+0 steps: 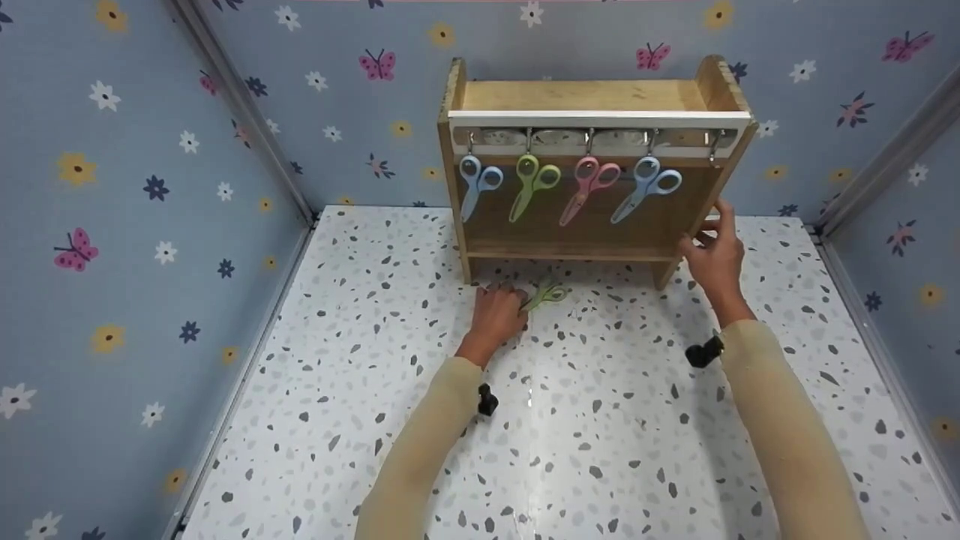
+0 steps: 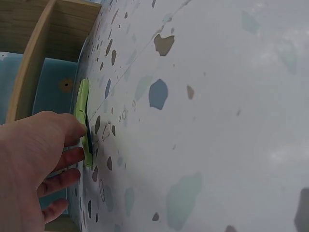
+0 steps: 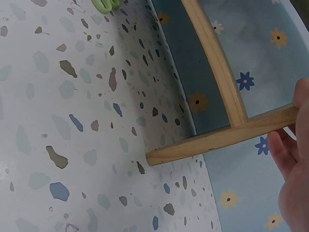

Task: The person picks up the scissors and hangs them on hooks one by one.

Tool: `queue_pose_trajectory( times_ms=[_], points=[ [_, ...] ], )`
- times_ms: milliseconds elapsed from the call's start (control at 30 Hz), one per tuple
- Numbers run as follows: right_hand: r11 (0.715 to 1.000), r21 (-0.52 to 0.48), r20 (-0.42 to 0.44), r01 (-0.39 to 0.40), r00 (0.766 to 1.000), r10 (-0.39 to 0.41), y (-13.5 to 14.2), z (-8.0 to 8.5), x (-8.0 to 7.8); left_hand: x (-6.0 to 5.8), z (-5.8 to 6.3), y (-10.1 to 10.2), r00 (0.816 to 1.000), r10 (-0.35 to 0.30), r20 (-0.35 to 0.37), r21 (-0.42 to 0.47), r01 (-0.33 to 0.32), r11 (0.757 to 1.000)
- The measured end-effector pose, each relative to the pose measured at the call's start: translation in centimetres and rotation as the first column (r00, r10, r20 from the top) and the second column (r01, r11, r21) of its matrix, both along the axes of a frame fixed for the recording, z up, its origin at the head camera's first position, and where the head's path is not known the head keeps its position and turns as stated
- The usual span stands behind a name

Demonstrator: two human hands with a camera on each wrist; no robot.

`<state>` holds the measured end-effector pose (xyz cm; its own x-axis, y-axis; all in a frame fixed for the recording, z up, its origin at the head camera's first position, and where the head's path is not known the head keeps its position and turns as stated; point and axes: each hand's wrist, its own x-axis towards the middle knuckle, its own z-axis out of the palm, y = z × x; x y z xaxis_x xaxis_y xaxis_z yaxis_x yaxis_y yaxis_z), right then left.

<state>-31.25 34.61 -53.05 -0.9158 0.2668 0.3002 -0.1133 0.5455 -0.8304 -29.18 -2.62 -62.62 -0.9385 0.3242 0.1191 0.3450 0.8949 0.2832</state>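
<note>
A wooden rack [image 1: 577, 251] stands against the back wall, with scissors hanging from hooks on its front rail: a blue pair [image 1: 471, 187] at left, then green [image 1: 529, 186], pink [image 1: 583, 187] and another blue pair [image 1: 641, 187]. The right-end hook [image 1: 712, 146] is bare. Below the rack, my left hand [image 1: 499, 311] pinches the blade end of a second green pair of scissors [image 2: 84, 99] lying on the tabletop; its handle loops point right. My right hand [image 1: 716, 251] grips the right side panel [image 3: 222, 139] of the rack, thumb and fingers on either side.
The speckled white tabletop [image 1: 600, 420] runs up to flowered wall panels [image 1: 135, 247] at the left, back and right. Metal frame strips [image 1: 247, 112] line the corners. A top shelf [image 1: 581, 95] sits above the hook rail.
</note>
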Motion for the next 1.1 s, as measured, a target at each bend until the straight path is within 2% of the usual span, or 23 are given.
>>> queue_pose_trajectory(
  times_ms=[100,200,267,300,333,400,533,600,633,667,833,867,933,1000,1100],
  points=[
    [1.0,-0.012,0.014,0.0,1.0,0.0,-0.1,0.1,0.0,-0.5,-1.3,-0.1,0.999,0.0,-0.048,0.007,0.001,1.0],
    [1.0,-0.017,0.015,-0.002,1.0,0.003,-0.1,0.1,-0.1,-0.6,-1.4,-0.1,0.999,-0.001,-0.051,0.014,0.001,1.0],
    [1.0,-0.021,0.014,-0.004,1.0,0.004,-0.1,0.1,-0.1,0.0,0.0,-0.1,1.0,-0.001,-0.018,0.024,0.001,1.0],
    [1.0,-0.022,0.011,-0.004,1.0,0.005,0.0,0.2,-0.1,0.0,0.0,-0.1,1.0,-0.001,-0.013,0.025,0.002,1.0],
    [1.0,-0.023,0.009,-0.005,1.0,0.005,0.0,0.2,-0.1,0.2,0.5,0.0,1.0,-0.001,0.005,0.036,0.001,0.999],
    [1.0,-0.027,0.01,-0.006,1.0,0.006,0.0,0.2,0.0,0.1,0.5,0.0,1.0,-0.002,0.012,0.039,0.001,0.999],
    [0.999,-0.034,0.02,-0.008,1.0,0.009,-0.1,0.3,0.1,-0.6,-0.9,-0.1,1.0,0.0,-0.01,0.074,0.001,0.997],
    [0.999,-0.035,0.022,-0.01,1.0,0.01,-0.1,0.3,0.1,-0.6,-0.9,-0.1,1.0,-0.002,0.0,0.09,0.002,0.996],
    [0.999,-0.034,0.018,-0.011,1.0,0.012,-0.1,0.2,0.1,-0.9,-1.3,-0.2,1.0,-0.005,-0.014,0.097,0.006,0.995],
    [0.999,-0.033,0.013,-0.013,1.0,0.013,-0.1,0.2,0.1,-0.7,-0.9,-0.2,1.0,-0.006,-0.002,0.104,0.006,0.995],
    [1.0,-0.022,-0.001,-0.007,1.0,0.007,-0.1,0.1,0.2,-1.0,-1.3,-0.3,1.0,-0.015,-0.025,0.109,0.018,0.994],
    [1.0,-0.02,0.003,-0.003,1.0,0.003,-0.1,0.1,0.2,-0.9,-0.9,-0.3,1.0,-0.017,-0.008,0.114,0.017,0.993],
    [1.0,-0.021,0.017,0.003,1.0,-0.003,-0.1,0.2,0.1,-1.3,-1.8,-0.4,1.0,-0.021,-0.011,0.117,0.022,0.993],
    [1.0,-0.022,0.031,0.005,1.0,-0.004,-0.1,0.2,0.0,-1.4,-1.5,-0.5,0.999,-0.026,0.032,0.136,0.022,0.99],
    [1.0,-0.027,0.047,0.007,0.999,-0.006,-0.1,0.3,0.0,-2.2,-2.9,-0.5,0.998,-0.031,0.049,0.169,0.022,0.985]
  ],
)
